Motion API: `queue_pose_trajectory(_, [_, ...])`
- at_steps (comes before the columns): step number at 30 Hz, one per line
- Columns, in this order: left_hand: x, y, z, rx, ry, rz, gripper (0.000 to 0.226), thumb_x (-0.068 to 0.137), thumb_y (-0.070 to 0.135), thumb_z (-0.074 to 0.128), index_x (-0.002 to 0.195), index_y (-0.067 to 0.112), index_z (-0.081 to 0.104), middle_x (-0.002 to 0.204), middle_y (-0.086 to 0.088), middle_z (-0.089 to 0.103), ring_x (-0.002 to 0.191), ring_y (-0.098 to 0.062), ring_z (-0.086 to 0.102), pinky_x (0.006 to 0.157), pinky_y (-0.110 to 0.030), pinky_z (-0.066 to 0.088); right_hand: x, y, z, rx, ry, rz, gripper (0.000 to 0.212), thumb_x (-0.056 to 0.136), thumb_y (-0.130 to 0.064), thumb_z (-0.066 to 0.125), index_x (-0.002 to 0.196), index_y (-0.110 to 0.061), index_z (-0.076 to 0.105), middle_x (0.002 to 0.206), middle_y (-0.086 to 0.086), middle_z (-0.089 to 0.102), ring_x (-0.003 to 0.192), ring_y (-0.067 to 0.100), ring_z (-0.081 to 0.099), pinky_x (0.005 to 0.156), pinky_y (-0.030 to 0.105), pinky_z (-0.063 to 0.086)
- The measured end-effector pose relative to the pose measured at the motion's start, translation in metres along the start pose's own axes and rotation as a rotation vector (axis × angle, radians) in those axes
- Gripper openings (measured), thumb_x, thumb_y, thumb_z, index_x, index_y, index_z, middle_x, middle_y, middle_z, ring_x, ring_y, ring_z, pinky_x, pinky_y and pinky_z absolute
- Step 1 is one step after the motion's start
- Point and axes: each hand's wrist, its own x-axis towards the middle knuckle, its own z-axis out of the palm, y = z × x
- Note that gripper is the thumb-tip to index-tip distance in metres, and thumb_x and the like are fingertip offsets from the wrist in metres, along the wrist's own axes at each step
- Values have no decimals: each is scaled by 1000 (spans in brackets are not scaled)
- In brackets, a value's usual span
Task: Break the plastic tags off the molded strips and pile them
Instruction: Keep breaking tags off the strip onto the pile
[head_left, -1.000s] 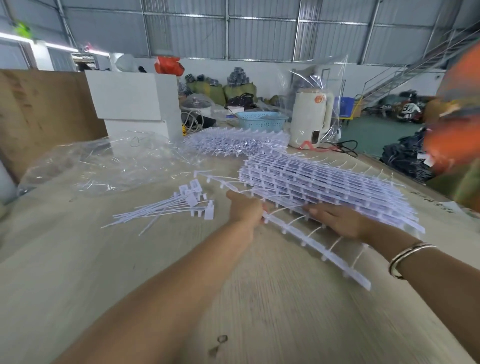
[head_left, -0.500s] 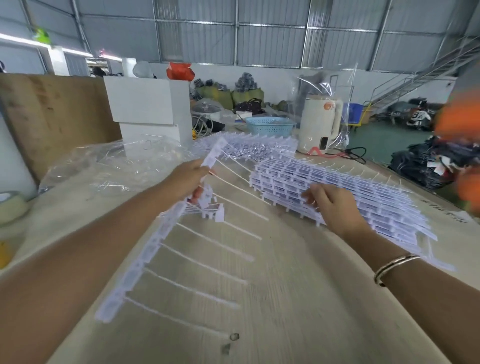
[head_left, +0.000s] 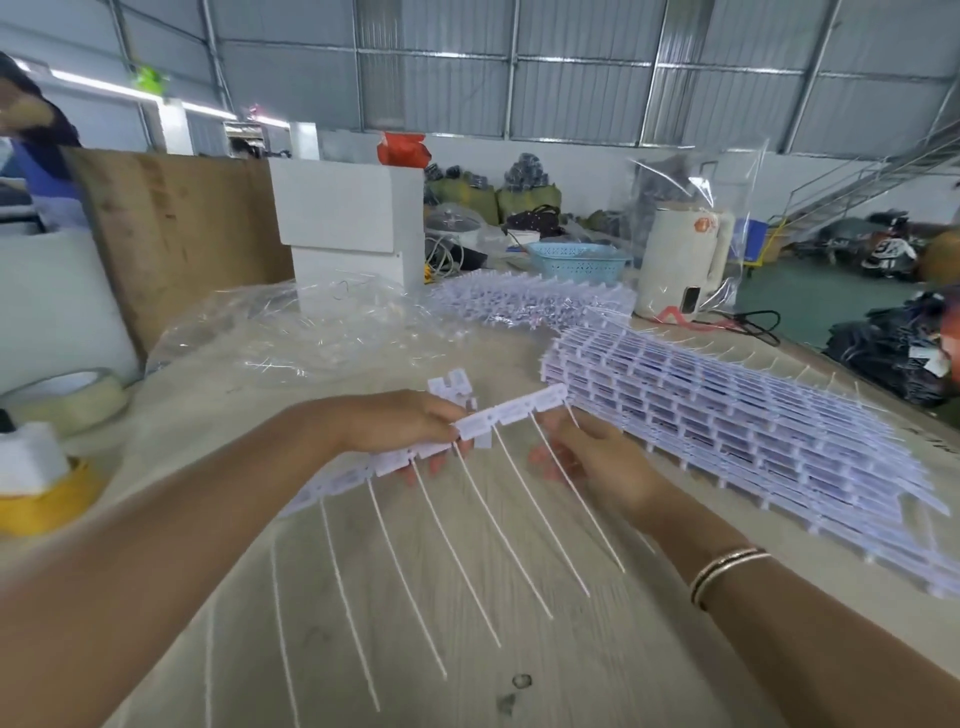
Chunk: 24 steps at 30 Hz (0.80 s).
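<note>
Both hands hold one molded strip above the table, between the tape rolls on the left and the strip stack on the right.

Tape rolls (head_left: 62, 400) lie far left. The left hand (head_left: 400, 426) grips the molded strip (head_left: 467, 434) at its bar; the bar's long axis runs from near left up to far right, its thin tails pointing toward the viewer. The right hand (head_left: 587, 462) pinches the bar's right end. Loose tags (head_left: 452, 387) lie just behind. The stack of strips (head_left: 753, 441) covers the table (head_left: 519, 649) at right.

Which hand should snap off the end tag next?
Right hand, probably: it sits at the strip's free end by the end tag's tail. The left hand grips the strip mid-length, steadying it.
</note>
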Motion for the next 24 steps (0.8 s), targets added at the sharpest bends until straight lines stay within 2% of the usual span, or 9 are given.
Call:
queue_pose_trajectory(3, [3,4,-1,168,107,-29,23,97,19,39,78,19,53,85,-2,53,78,-15,47,71,-27,36,0,6,7,83,-61,5,28,100,-18,42,103,-3,66,76,17,65,55,14,59,53,18,46])
queue_pose_trajectory(5, [8,9,6,191,196,-62,24,98,23,35,85,17,55,97,-8,57,88,-22,51,79,-32,39,2,4,10,156,-107,23,32,101,-19,38,99,-4,67,73,15,66,61,20,55,58,24,45])
queue_pose_trajectory(6, [11,11,12,149,242,-66,27,99,27,35,88,14,56,96,-10,59,89,-24,54,80,-33,41,3,2,10,205,-123,35,33,101,-20,37,97,-5,66,71,13,66,62,21,53,60,27,43])
queue_pose_trajectory(8, [17,12,27,90,350,-63,32,98,36,37,90,12,56,78,-4,58,75,-18,54,70,-31,40,3,3,7,221,-176,44,34,99,-22,39,96,-4,68,71,12,66,61,19,52,60,26,43])
queue_pose_trajectory(12, [26,6,45,172,512,45,36,98,36,40,70,20,56,58,6,47,56,-1,45,53,-17,30,0,8,-2,131,-208,67,35,96,-33,46,89,-6,67,70,14,64,60,22,54,60,29,43])
queue_pose_trajectory(14, [26,1,48,157,514,97,40,97,36,42,68,15,60,54,3,46,50,0,44,52,-19,30,0,9,-3,136,-163,55,35,93,-39,50,96,-6,62,71,16,66,60,24,57,58,29,46])
queue_pose_trajectory(16, [25,-2,51,192,464,138,42,97,35,43,61,16,51,57,2,45,52,-4,42,58,-28,34,-3,9,0,39,-174,-14,31,91,-35,55,98,-5,62,73,13,69,60,20,57,58,26,46])
queue_pose_trajectory(19, [23,-1,55,227,365,203,43,98,25,44,55,25,38,66,6,40,64,-10,41,66,-33,32,-7,9,3,-102,-242,-123,15,90,-18,59,80,-8,64,67,3,68,56,14,53,60,26,40])
queue_pose_trajectory(24, [16,-5,67,152,307,165,41,97,34,44,58,21,44,56,6,41,52,-7,38,57,-28,31,-11,7,2,-228,-391,-149,19,89,-17,62,70,-18,68,70,-2,66,61,4,53,64,17,41])
